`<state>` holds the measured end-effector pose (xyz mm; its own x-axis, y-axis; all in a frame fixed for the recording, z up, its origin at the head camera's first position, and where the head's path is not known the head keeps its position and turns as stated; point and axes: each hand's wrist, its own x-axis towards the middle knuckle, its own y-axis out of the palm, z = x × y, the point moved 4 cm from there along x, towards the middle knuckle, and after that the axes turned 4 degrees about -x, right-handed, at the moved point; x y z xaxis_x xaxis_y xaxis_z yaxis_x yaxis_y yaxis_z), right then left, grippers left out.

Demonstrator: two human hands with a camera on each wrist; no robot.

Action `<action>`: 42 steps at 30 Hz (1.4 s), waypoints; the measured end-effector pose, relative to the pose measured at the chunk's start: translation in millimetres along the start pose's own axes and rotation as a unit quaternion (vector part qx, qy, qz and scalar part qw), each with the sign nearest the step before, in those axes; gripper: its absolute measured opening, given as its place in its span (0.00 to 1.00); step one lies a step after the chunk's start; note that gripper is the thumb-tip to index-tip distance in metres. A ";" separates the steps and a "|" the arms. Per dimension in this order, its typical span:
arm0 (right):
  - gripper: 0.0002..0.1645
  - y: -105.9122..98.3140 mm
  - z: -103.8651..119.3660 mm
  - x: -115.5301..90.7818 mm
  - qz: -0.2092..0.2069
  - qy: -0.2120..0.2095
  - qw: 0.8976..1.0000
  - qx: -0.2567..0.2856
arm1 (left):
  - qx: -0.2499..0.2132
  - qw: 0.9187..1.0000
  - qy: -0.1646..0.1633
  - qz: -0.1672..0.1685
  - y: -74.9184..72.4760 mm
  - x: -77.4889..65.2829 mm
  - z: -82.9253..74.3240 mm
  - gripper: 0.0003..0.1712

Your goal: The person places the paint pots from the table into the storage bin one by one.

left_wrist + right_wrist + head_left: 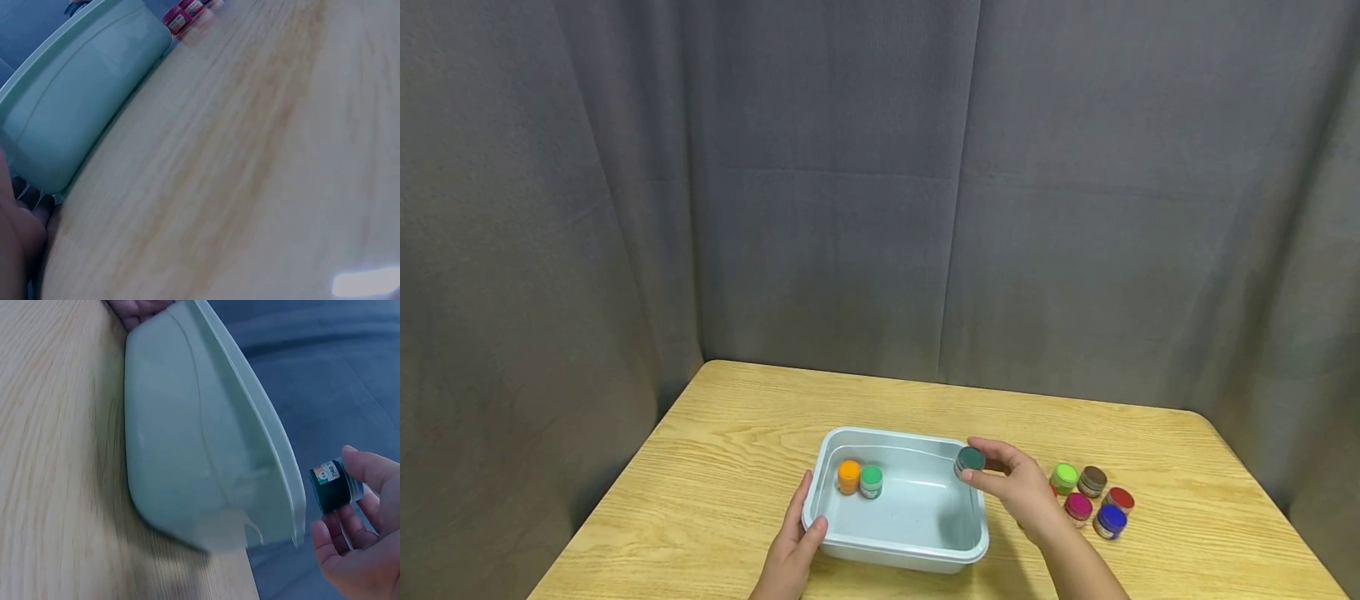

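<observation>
My right hand (1026, 493) pinches a dark green paint jar (970, 461) between thumb and fingers, over the right end of a pale blue plastic tub (917, 521). In the right wrist view, the dark green paint jar (333, 486) shows a small label and stands above the tub's rim level. My left hand (790, 546) holds the tub at its near left corner, the thumb at the front and fingers along the left side. Inside the tub, an orange paint jar (848, 477) and a green paint jar (871, 481) stand side by side near the left end.
Right of the tub stand several jars: light green (1064, 477), brown (1092, 481), magenta (1078, 507), dark red (1121, 498) and blue (1109, 521). A red one is mostly hidden by my right hand. Grey curtains (850, 208) surround the wooden table (700, 500).
</observation>
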<state>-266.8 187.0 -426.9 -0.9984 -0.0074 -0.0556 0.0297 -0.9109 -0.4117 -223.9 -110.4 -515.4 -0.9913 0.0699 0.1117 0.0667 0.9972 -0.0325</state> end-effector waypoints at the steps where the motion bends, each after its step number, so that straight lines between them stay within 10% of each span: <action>1: 0.33 3.3 1.6 1.6 0.001 0.001 1.000 0.005 | 0.001 1.000 -0.001 -0.001 -0.1 0.0 0.2 0.38; 42: 0.26 96.2 9.5 47.2 0.067 -0.015 0.997 -0.035 | 0.007 1.000 -0.006 -0.004 -1.3 0.7 0.8 0.38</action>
<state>-311.5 95.1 -460.5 -0.9862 -0.1405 -0.0879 0.1653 -0.8695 -0.4654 -224.7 -111.6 -516.2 -0.9930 0.0618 0.1005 0.0574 0.9973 -0.0463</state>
